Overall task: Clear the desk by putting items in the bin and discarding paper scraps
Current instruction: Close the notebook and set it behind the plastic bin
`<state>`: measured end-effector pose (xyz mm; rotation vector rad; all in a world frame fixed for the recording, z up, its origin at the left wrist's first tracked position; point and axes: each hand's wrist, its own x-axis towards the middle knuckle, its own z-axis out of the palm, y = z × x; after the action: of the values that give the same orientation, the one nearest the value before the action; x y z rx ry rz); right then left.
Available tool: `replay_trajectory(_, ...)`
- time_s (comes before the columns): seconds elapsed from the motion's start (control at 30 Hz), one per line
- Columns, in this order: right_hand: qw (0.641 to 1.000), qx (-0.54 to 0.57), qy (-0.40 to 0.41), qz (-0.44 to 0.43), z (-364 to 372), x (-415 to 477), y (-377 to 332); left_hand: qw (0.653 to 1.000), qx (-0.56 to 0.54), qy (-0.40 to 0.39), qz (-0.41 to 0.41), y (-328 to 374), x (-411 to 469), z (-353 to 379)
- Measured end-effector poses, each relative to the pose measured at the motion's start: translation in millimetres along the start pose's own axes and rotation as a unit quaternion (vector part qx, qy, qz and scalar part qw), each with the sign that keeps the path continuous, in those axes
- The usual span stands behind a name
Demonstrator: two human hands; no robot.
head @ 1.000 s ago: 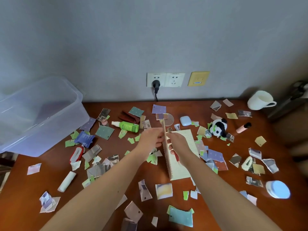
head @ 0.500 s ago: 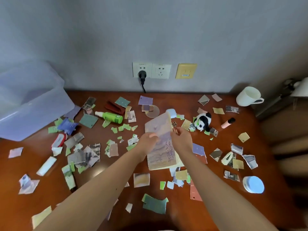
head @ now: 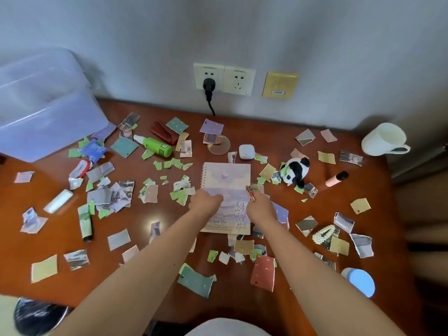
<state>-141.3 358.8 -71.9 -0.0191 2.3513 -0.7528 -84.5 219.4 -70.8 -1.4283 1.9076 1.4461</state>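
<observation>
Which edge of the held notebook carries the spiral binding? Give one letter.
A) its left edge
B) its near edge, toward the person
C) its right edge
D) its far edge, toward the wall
A: the wire spiral runs down the left edge of the notebook; the other three edges are plain.

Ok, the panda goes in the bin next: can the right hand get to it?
Probably yes. The panda sits just beyond and right of the right hand, with only flat paper scraps between. But that hand looks busy gripping the notebook, so it must let go first.
</observation>
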Motion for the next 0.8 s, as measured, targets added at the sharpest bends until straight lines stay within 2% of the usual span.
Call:
replay_trajectory(0.13, 1.000, 0.006, 0.002, -0.002, -2.1, 4.6, 4.7, 1.000, -0.013, 0.015, -0.024, 3.5, 2.8, 3.3)
replay_trajectory(0.23, 1.000, 0.016, -0.009, -0.004, -2.7, 9.3, 8.0, 0.996, -0.065, 0.048, -0.027, 3.7, 4.5, -1.5)
replay_trajectory(0.37, 0.999, 0.033, -0.022, 0.001, -8.4, 10.4, 10.5, 0.987, -0.147, 0.061, 0.033, 8.2, -4.9, -0.1)
replay_trajectory(0.47, 0.997, 0.063, -0.042, 0.028, -10.6, 9.4, 11.1, 0.980, -0.170, 0.081, 0.060, 15.6, -18.7, 6.5)
replay_trajectory(0.57, 0.990, 0.124, -0.042, 0.049, -9.9, 10.3, 12.5, 0.979, -0.140, 0.109, 0.098, 23.1, -34.5, 7.8)
replay_trajectory(0.8, 0.979, 0.194, -0.054, 0.029, -19.6, -9.4, -7.4, 0.962, -0.100, 0.157, 0.200, 44.6, -74.7, -8.5)
